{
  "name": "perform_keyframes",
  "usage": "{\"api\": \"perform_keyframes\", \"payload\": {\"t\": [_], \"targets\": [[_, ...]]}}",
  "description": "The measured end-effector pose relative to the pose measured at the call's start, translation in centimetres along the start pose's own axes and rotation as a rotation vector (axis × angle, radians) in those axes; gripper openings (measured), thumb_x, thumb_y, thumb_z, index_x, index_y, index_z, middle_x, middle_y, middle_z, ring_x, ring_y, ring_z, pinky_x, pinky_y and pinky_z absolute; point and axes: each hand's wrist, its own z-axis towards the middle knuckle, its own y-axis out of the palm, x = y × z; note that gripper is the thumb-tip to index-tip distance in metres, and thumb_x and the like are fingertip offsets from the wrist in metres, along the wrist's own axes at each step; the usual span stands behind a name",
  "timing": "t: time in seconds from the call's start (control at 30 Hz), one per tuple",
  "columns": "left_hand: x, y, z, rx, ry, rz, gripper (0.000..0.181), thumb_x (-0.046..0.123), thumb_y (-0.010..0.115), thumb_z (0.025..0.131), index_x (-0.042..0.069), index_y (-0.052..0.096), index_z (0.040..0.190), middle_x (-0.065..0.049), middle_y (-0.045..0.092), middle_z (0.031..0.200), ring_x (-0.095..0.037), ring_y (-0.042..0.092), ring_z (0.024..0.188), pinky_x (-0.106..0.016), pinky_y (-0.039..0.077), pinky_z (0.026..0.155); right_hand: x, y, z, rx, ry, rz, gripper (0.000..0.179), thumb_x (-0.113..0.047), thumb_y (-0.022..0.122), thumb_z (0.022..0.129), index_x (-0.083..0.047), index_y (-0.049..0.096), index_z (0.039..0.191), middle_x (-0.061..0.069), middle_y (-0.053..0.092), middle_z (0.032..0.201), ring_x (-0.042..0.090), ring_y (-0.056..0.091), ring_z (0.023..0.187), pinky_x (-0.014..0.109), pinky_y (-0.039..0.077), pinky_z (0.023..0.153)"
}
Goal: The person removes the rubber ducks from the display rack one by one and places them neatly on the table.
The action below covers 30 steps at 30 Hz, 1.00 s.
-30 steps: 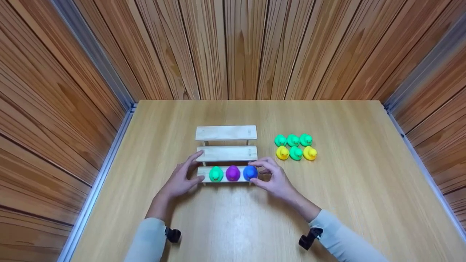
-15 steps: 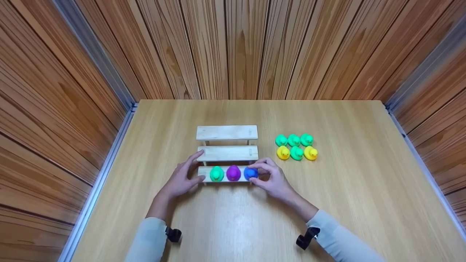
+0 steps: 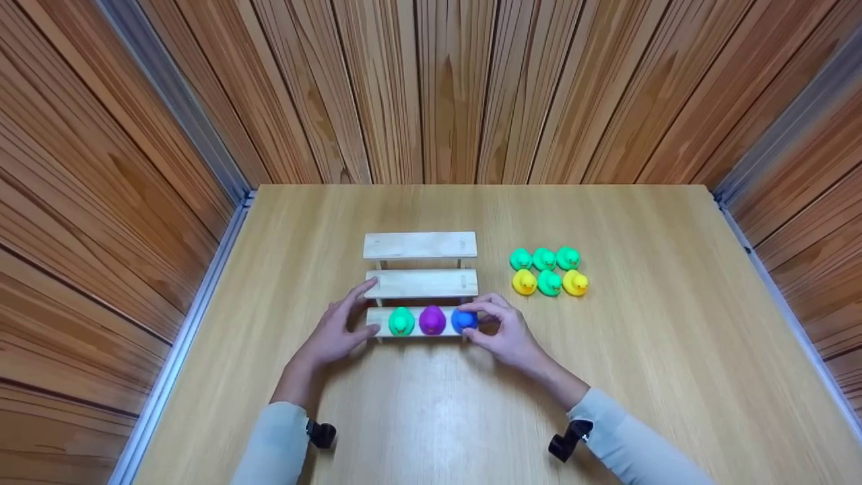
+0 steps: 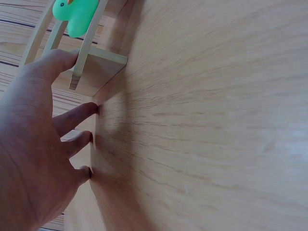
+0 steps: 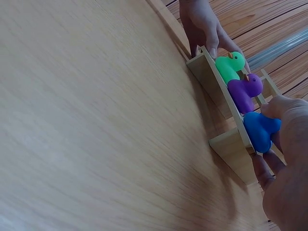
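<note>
A pale wooden three-step rack (image 3: 421,245) stands on the table. Along its lowest step sit a green rubber duck (image 3: 401,322), a purple rubber duck (image 3: 432,320) and a blue rubber duck (image 3: 464,320). My right hand (image 3: 502,330) pinches the blue duck between thumb and fingers at the step's right end. At the left end, my left hand (image 3: 340,329) is spread, its thumb touching the lowest step and its index finger reaching the middle one. In the left wrist view, the other fingertips (image 4: 91,137) rest low by the table, next to the rack's leg.
To the right of the rack stand two short rows of rubber ducks, several green ducks (image 3: 544,259) and two yellow ones, one a yellow duck (image 3: 575,283). Wood-panelled walls (image 3: 451,94) enclose the table (image 3: 431,411) at the back and sides.
My right hand has shifted very slightly, its fingers closing in on the blue duck. The left hand and the other ducks have stayed put.
</note>
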Motion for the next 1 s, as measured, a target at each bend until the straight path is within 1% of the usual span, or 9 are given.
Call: {"api": "perform_keyframes", "payload": {"t": [0.17, 0.47, 0.73, 0.93, 1.0], "targets": [[-0.1, 0.0, -0.1, 0.003, -0.016, 0.012, 0.087, 0.028, 0.08, 0.105, 0.044, 0.032, 0.176, -0.021, 0.056, 0.171, -0.047, 0.036, 0.17, -0.076, -0.002, 0.141, 0.0, -0.1, 0.0, 0.004, -0.01, -0.007, 0.034, -0.005, 0.088, 0.096, -0.006, 0.082, 0.13, 0.019, 0.072, 0.124, 0.01, 0.067, 0.112, 0.022, 0.061, 0.099], [0.0, -0.1, -0.1, 0.0, -0.035, 0.012, 0.088, 0.026, 0.078, 0.106, 0.049, 0.03, 0.175, -0.018, 0.056, 0.173, -0.044, 0.033, 0.172, -0.074, -0.005, 0.142, 0.0, -0.7, -0.3, -0.002, -0.041, 0.013, 0.035, -0.002, 0.086, 0.097, -0.003, 0.081, 0.132, 0.022, 0.072, 0.127, 0.009, 0.07, 0.114, 0.024, 0.064, 0.101], [-0.1, 0.0, -0.1, -0.01, -0.01, -0.001, 0.087, 0.026, 0.079, 0.106, 0.049, 0.031, 0.175, -0.018, 0.054, 0.175, -0.042, 0.032, 0.174, -0.076, -0.006, 0.141, 0.4, -1.8, -0.8, -0.001, -0.044, 0.016, 0.035, 0.0, 0.084, 0.097, -0.002, 0.08, 0.132, 0.023, 0.071, 0.124, 0.006, 0.068, 0.114, 0.023, 0.063, 0.101], [0.1, -0.1, -0.1, -0.01, -0.019, -0.007, 0.087, 0.027, 0.079, 0.106, 0.051, 0.03, 0.174, -0.016, 0.054, 0.174, -0.041, 0.033, 0.174, -0.075, -0.005, 0.142, 0.7, -2.9, -1.2, 0.027, -0.051, -0.003, 0.036, 0.002, 0.084, 0.097, -0.001, 0.08, 0.132, 0.023, 0.071, 0.123, 0.002, 0.066, 0.114, 0.02, 0.062, 0.101], [0.1, 0.0, -0.1, -0.004, -0.006, -0.003, 0.087, 0.025, 0.079, 0.106, 0.048, 0.032, 0.175, -0.018, 0.056, 0.173, -0.042, 0.035, 0.173, -0.076, -0.004, 0.141, 0.8, -3.3, -1.4, 0.036, -0.042, -0.005, 0.036, 0.002, 0.084, 0.097, -0.002, 0.08, 0.132, 0.022, 0.071, 0.125, 0.001, 0.066, 0.115, 0.019, 0.062, 0.102]]}}
